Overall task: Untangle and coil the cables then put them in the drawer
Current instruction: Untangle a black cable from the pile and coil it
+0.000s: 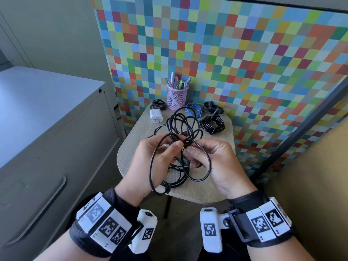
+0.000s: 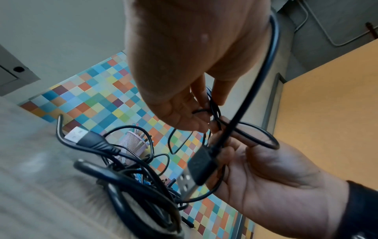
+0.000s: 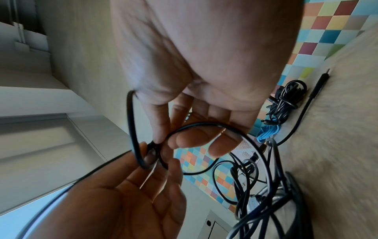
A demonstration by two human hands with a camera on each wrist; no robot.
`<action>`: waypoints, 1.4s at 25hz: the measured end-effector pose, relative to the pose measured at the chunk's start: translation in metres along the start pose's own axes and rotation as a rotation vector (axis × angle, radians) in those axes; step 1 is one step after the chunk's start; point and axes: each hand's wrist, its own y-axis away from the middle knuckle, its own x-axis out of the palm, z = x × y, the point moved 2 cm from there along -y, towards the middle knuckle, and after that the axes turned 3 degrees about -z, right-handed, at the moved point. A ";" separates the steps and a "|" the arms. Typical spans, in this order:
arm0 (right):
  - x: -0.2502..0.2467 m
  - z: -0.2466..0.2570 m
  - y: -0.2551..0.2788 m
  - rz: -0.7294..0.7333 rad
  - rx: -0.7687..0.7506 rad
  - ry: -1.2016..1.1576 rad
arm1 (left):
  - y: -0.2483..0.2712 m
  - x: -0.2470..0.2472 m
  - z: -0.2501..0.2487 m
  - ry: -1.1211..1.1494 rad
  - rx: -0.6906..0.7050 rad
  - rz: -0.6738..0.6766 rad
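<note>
Both hands are up over the little table, pinching the same knot in the black cable tangle: left hand and right hand thumb-to-thumb. Loops dangle down onto the tabletop; coiled bundles sit behind.

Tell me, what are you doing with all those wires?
A person is untangling a knotted black cable over a small wooden table. The left hand and the right hand both pinch it where its loops cross, lifting part of the tangle while the rest lies on the table. Behind it sit three bundled black cables, a blue cable, a white charger and a pink pen cup. The grey cabinet beside the table looks closed, with no cable in it yet.
</note>
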 end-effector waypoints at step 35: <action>-0.007 0.017 0.007 -0.144 -0.150 0.306 | -0.010 -0.016 -0.001 -0.198 0.103 0.069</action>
